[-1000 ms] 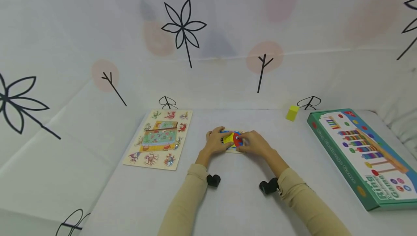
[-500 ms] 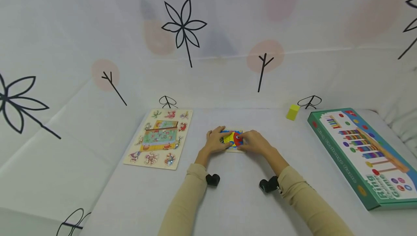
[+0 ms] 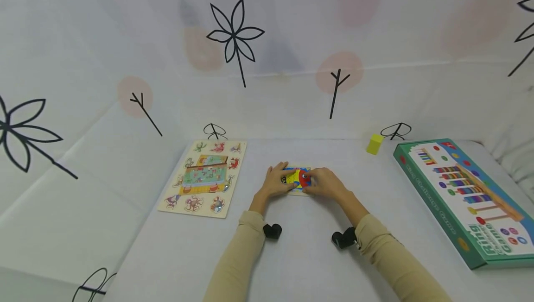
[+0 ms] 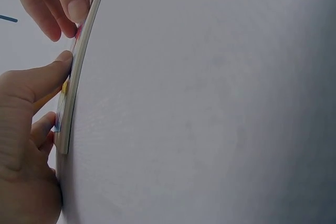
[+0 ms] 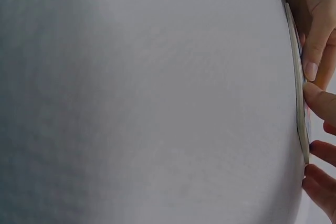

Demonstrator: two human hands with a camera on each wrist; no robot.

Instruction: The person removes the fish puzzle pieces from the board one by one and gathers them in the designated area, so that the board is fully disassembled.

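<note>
A small, thin wooden jigsaw puzzle (image 3: 295, 179) lies flat in the middle of the table, its blue, yellow and red picture resembling a fish. My left hand (image 3: 276, 180) grips its left side, thumb on the picture and fingers at the left end. At the red end, my right hand (image 3: 327, 183) holds the puzzle between thumb and fingers, partly covering it. Edge-on in the left wrist view, the puzzle (image 4: 74, 82) shows thumbs and fingertips against its face. In the right wrist view, fingertips also touch the puzzle (image 5: 300, 87) near its edge.
To the left lies a wooden board (image 3: 204, 179) with sea-animal pieces around its border. A yellow block (image 3: 374, 145) stands at the back right. The large green ring game box (image 3: 467, 200) takes up the right side. Printed white cloth (image 3: 283, 103) hangs behind.
Both hands stay at the puzzle with only slight finger shifts. The puzzle, board, block and box keep their places.
</note>
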